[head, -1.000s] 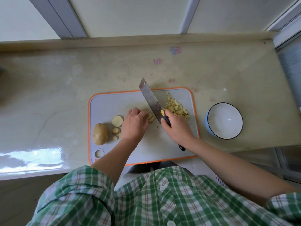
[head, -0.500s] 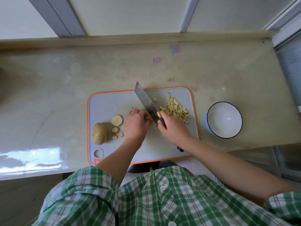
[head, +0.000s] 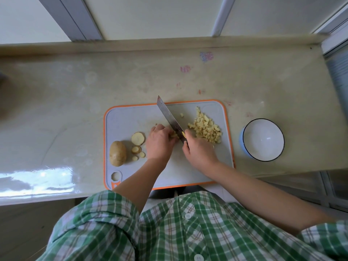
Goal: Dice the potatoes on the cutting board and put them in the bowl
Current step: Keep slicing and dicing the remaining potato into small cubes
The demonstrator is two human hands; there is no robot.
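On the middle of the board (head: 131,117) the left hand (head: 160,144) has its fingers curled down over a few small pieces (head: 174,135). It presses them together so that they do not slide under the cut. The curled fingers also keep the tips back from the edge, I think.

The knife (head: 170,119) stands just right of these fingers, with its blade running slantwise toward the far edge of the board. The right hand (head: 199,151) is closed firmly round the handle, close to the blade, which gives control for short cuts. The handle itself is almost hidden under the hand.

On the right part of the board lies a pile of dice (head: 206,129). They are probably pushed there to leave room for cutting, and this is the side nearest the bowl. One cube (head: 181,115) lies apart, between blade and pile. On the left part of the board wait a whole potato (head: 117,153), unpeeled, and some round slices (head: 138,138) just beside it.

The bowl (head: 263,140) stands off the board, near its right edge, on the counter (head: 75,110). It is white inside and holds nothing. No dice are in it yet, so I judge the task to be about half done.
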